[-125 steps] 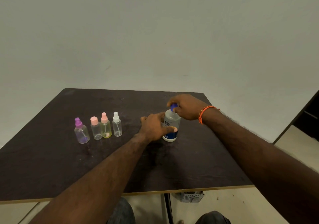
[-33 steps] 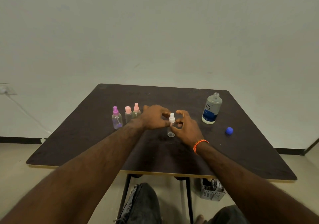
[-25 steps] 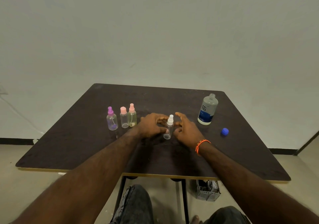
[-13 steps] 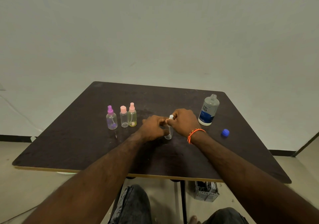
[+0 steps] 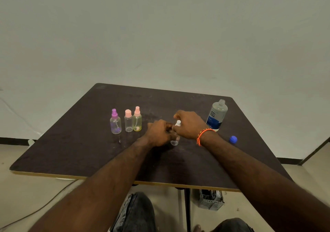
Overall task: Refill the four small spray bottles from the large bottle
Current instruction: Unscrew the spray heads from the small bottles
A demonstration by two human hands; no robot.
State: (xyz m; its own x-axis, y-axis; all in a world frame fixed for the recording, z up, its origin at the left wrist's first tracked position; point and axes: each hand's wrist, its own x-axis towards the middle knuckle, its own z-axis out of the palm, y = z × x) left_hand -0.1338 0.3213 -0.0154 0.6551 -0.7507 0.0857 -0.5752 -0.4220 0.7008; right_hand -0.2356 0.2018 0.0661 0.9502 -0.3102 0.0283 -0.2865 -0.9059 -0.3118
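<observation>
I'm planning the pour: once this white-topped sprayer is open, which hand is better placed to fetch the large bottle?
Right hand: the large bottle stands just beyond it, while the left hand grips the small bottle.

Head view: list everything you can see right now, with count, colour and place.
table: one, dark brown, centre
large bottle: one, clear with blue label, uncapped, far right of table
blue cap: one, on table right of large bottle
purple-topped spray bottle: one, leftmost of row
pink-capped bottle: one, clear, middle of row
pink-topped spray bottle: one, yellowish, right of row
white-topped spray bottle: one, clear, between the hands
grey basket: one, on floor under table
cable: one, on floor, left
orange wristband: one, right wrist
left hand: grips the bottle's body
right hand: grips its top
</observation>
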